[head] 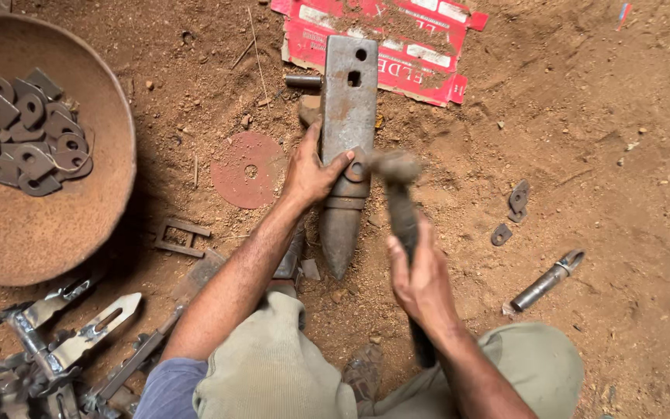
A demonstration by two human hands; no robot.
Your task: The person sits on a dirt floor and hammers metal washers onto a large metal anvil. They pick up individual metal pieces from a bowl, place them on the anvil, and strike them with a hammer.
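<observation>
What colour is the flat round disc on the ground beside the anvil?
The disc is reddish-brown, shown in the head view.

A rough metalworking spot on a bare dirt floor (583, 116) — a smithy of sorts. An iron anvil (347, 132) stands in the earth. A rusty pan (56, 233) holds cut metal plates (29, 132) — scrap iron (48, 349) lies about.

Hammer (398, 180) head blurred; can't tell whether it touches the anvil (347, 124). My right grip (422, 279) covers the middle of the handle; its end is lost behind my wrist. Small piece under my left grip (309, 172) mostly hidden by the thumb. Rusty bowl (110, 194) cut off at left edge. Scrap pile (32, 357) runs out of the bottom corner.
</observation>
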